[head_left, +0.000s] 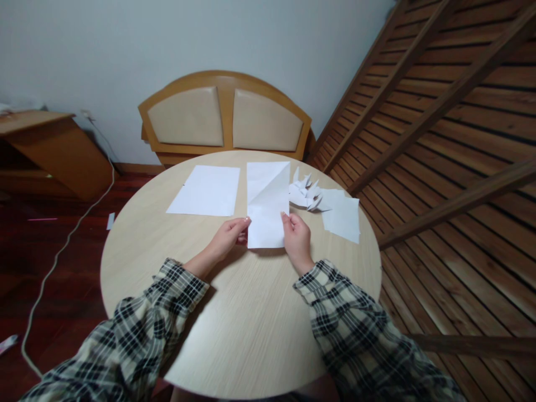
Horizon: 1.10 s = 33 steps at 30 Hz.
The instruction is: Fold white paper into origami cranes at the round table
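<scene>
Between my two hands is a white sheet of paper point(268, 218) with a diagonal crease across its upper part. My left hand point(230, 234) pinches its left edge, thumb on top and fingers beneath. On the opposite edge, my right hand point(297, 234) grips the sheet the same way. The paper is held just over the round table point(234, 324), its near end toward me. To its right lie several folded white paper pieces with pointed tips point(307, 192). A flat stack of white paper point(207, 190) rests to the left of the held sheet.
Smaller paper sheets point(345, 215) lie at the table's right side. Beyond the table stands a wooden headboard point(226, 111) with pale panels. A slatted wooden partition point(452, 139) rises close on the right. At left are a wooden cabinet point(54, 151) and a cable point(62, 245) on the floor.
</scene>
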Each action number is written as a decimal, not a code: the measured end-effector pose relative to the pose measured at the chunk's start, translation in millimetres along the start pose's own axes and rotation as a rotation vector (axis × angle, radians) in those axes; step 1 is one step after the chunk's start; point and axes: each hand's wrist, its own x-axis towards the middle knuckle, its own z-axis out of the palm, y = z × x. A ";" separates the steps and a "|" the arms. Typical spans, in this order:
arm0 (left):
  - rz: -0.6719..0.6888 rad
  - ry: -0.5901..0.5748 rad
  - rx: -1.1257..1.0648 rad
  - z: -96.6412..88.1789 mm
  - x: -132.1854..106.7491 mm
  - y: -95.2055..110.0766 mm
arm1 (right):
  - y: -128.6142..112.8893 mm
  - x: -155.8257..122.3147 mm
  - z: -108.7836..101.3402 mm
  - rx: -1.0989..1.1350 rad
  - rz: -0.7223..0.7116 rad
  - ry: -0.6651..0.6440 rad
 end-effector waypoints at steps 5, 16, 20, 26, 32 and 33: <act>-0.082 -0.134 -0.133 3.8 -1.2 -5.4 | 0.2 1.8 -1.2 0.007 -0.007 0.005; -0.029 -0.025 -0.103 7.6 -2.9 2.1 | -0.8 -2.1 1.6 0.001 -0.030 -0.051; 0.006 0.036 0.012 7.8 -3.6 4.1 | -1.6 -1.7 2.4 0.004 -0.015 -0.030; 0.149 0.115 0.245 10.8 -6.3 5.1 | -1.6 -2.3 4.6 -0.001 0.007 -0.002; 0.193 0.149 0.312 7.6 -4.6 6.0 | -1.4 -1.9 3.6 -0.012 0.006 0.010; 0.190 0.151 0.304 6.9 -4.1 5.8 | -0.5 -1.4 3.2 -0.018 0.004 0.021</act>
